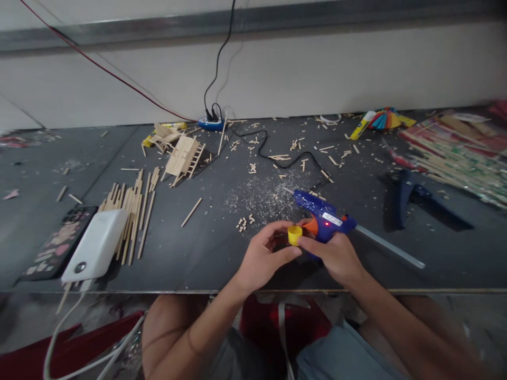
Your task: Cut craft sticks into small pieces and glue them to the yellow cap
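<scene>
A small yellow cap (294, 235) is pinched between the fingers of both hands above the near edge of the dark table (222, 253). My left hand (263, 258) curls around it from the left. My right hand (336, 256) touches it from the right, fingers closed. Just behind my right hand lies a blue glue gun (322, 214) with an orange trigger and a red light, a clear glue stick (390, 247) sticking out of its back.
A bundle of wooden sticks (130, 211), a white power bank (97, 245) and a phone (59, 243) lie at left. A small stick model (182, 157) and a power strip (210, 124) sit further back. Blue cutters (412, 198) and coloured papers (459, 153) are at right. Stick scraps are scattered about.
</scene>
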`<state>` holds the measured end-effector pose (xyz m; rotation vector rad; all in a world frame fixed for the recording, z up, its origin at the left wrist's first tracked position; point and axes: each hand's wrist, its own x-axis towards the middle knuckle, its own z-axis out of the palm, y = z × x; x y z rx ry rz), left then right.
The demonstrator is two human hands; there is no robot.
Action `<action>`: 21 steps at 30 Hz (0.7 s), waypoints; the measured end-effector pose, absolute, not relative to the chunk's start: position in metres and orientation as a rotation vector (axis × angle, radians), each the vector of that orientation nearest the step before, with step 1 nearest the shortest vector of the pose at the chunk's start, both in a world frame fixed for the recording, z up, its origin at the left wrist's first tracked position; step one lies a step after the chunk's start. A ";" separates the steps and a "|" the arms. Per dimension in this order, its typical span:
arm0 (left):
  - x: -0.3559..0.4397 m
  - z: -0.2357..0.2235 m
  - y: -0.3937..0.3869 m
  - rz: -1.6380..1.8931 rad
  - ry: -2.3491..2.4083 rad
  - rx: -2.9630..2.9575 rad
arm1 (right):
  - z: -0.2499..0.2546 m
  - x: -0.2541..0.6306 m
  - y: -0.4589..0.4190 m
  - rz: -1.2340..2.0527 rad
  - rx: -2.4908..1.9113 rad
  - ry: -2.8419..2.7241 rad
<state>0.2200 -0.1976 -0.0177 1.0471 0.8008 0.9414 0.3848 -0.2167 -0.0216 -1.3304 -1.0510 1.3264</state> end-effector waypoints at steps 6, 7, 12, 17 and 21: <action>0.221 -0.022 -0.201 0.981 0.860 1.405 | -0.029 0.385 -0.216 1.385 -1.276 -0.941; 0.220 -0.021 -0.201 0.985 0.864 1.420 | -0.029 0.386 -0.216 1.384 -1.254 -0.920; 0.209 -0.012 -0.194 1.010 0.967 1.546 | -0.021 0.391 -0.216 1.427 -1.169 -0.787; 0.196 -0.006 -0.185 1.077 1.085 1.722 | -0.004 0.398 -0.215 1.458 -1.103 -0.860; 0.190 -0.002 -0.183 1.089 1.140 1.777 | 0.005 0.401 -0.217 1.430 -1.201 -0.990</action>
